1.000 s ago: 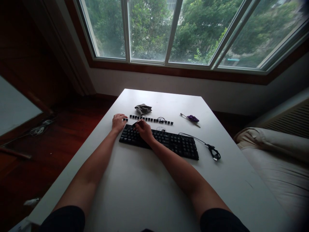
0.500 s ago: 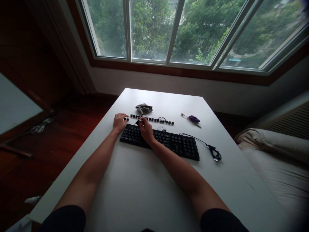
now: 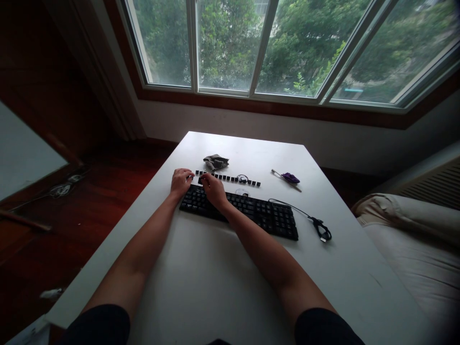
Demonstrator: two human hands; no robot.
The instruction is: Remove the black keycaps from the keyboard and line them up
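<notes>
My left hand (image 3: 180, 181) rests on the table at the left end of the keyboard, fingers loosely curved and apart, its fingertips beside a few loose keycaps that it partly hides. Just to its right, my right hand (image 3: 214, 189) is pinched over the keyboard's upper left edge, with a small black keycap (image 3: 200, 181) at its fingertips. Below lies the black keyboard (image 3: 268, 215), its left part partly covered by my right hand and wrist. Beyond it runs a row of loose black keycaps (image 3: 232, 179), part of it hidden behind my right fingers.
A crumpled grey cloth (image 3: 216, 162) lies behind the keycaps. Thin clear rings (image 3: 242, 193) sit near the keyboard's back edge. Right of them are a brush (image 3: 276, 172) with a purple cloth (image 3: 290, 178) and the bundled USB cable (image 3: 321, 231) on the white table (image 3: 201, 278).
My right hand has lowered slightly and shifted left, bringing the small black piece in its fingers down to the tabletop. My left fingers have curled in a little. The view has shifted slightly.
</notes>
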